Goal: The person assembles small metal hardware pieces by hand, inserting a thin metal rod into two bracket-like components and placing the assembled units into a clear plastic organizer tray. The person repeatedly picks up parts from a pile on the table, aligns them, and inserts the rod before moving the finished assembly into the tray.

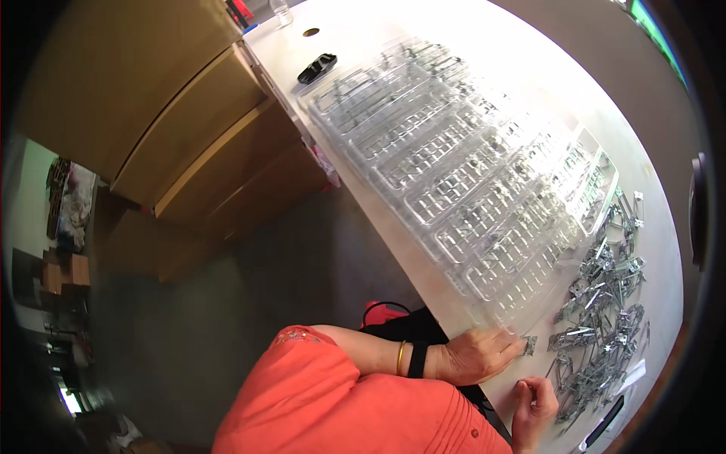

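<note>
White tabletop (423,250) runs diagonally from upper left to lower right, wooden cabinets (189,129) off its left edge, grey floor below. Long row of clear plastic compartment trays (454,166) covers most of the tabletop, overlapping, many cells holding small metal parts; nearest tray end sits just beside the left hand. Loose pile of small silver metal clips (605,318) lies right of the trays, spreading down toward the right hand. Black oblong object (317,67) near the far end, a dark round hole (311,32) beyond it, clear bottle (281,10) at the far edge. Dark flat bar-shaped thing (603,424) at the near right corner, past the pile. Left hand (476,354), gold bangle and black band on the wrist, rests at the tray edge, fingers pinched narrow on one small metal clip (530,345). Right hand (534,405) low, beside the pile, fingers curled in; cannot tell if anything is held. Orange sleeve fills the lower centre.
</note>
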Motion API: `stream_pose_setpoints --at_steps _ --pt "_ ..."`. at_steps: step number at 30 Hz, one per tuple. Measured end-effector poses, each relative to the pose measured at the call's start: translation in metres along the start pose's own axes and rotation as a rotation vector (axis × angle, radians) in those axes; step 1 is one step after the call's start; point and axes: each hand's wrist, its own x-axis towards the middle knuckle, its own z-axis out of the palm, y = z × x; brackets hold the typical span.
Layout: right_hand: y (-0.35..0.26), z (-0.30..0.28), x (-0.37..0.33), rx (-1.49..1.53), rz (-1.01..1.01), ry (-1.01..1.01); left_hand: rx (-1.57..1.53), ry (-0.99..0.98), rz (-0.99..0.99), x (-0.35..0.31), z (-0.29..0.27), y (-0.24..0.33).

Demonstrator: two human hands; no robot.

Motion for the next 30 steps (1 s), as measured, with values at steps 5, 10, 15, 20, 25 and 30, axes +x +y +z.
stream_pose_setpoints --at_steps 5,10,15,20,25,30 --pt "0.007 0.005 0.000 0.040 -0.007 0.062 0.038 -0.032 0.014 0.002 -0.004 0.000" --pt "0.004 0.006 -0.001 0.033 -0.016 0.094 0.054 -0.060 0.010 0.003 -0.006 0.002" --pt "0.003 0.006 -0.005 0.032 -0.058 0.115 0.019 -0.047 -0.003 0.004 -0.007 0.006" --pt "0.009 0.008 -0.008 0.042 -0.086 0.145 0.030 -0.037 0.019 0.006 -0.007 0.004" --pt "0.007 0.008 -0.013 0.048 -0.074 0.147 0.033 -0.057 0.035 0.007 -0.009 0.005" --pt "0.004 0.007 -0.012 0.060 -0.073 0.141 0.031 -0.059 0.030 0.008 -0.010 0.006"
